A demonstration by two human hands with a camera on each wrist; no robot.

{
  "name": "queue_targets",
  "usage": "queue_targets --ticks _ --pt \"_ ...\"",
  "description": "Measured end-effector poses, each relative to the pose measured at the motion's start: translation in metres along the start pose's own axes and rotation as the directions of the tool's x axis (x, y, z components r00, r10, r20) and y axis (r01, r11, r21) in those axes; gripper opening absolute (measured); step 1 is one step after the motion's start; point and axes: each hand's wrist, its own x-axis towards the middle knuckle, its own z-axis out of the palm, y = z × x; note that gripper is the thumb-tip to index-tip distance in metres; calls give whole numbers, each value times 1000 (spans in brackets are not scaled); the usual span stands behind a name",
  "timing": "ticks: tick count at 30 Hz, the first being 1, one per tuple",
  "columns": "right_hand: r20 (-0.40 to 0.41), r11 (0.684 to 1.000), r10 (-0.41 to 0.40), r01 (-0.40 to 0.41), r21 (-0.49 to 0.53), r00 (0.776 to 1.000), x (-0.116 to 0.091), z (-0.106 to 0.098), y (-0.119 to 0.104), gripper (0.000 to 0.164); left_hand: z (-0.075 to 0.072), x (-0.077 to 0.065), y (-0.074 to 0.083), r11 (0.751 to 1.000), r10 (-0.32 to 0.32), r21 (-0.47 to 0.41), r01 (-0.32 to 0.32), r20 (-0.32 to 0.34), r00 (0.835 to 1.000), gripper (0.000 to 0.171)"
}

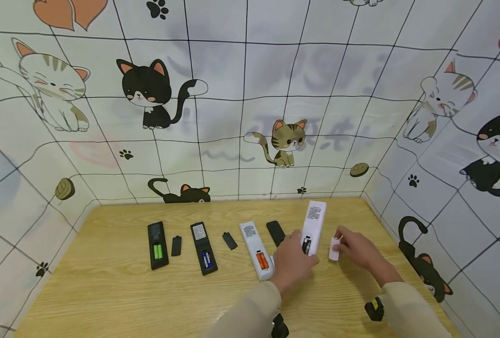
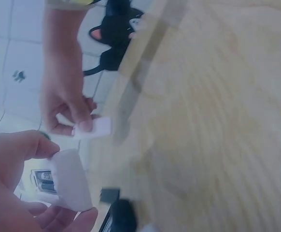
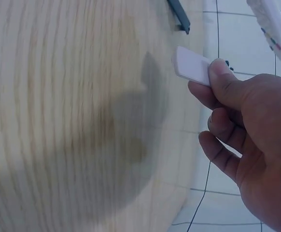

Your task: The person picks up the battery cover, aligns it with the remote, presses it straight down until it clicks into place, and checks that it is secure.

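My left hand (image 1: 294, 263) grips the lower end of a white remote control (image 1: 314, 220), raised with its back toward the head camera. Its battery compartment is uncovered, and the left wrist view shows batteries (image 2: 46, 181) inside. To the right, my right hand (image 1: 359, 249) pinches a small white battery cover (image 3: 191, 65) between thumb and forefinger. The cover is held apart from the remote, over the table. In the right wrist view the other fingers of that hand are bent and hold nothing. The left hand hides part of the remote's lower end.
On the wooden table (image 1: 127, 300), from the left, lie a black remote (image 1: 152, 234) with green batteries, a black cover (image 1: 176, 246), another black remote (image 1: 200, 241), a second black cover (image 1: 230, 240), a white remote (image 1: 252, 239) with orange batteries and a dark flat piece (image 1: 276, 232). Cat-print cloth walls surround it.
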Motion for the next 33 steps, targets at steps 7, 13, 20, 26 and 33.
queue_targets --ticks 7,13,20,26,33 --pt "11 997 -71 71 25 997 7 4 -22 16 -37 5 -25 997 -64 -48 63 -17 998 76" --pt "34 992 -111 108 58 993 13 10 -44 14 -61 3 -47 991 -113 -72 114 14 993 72" --pt "42 977 -195 190 99 980 20 17 -69 14 -82 -8 -70 978 -136 -152 143 55 989 81" --pt "52 954 -285 279 107 957 24 26 -86 14 -94 -22 -95 956 -166 -226 187 112 980 87" --pt "44 932 -353 347 102 935 22 34 -108 17 -105 -38 -110 955 -177 -228 192 86 981 86"
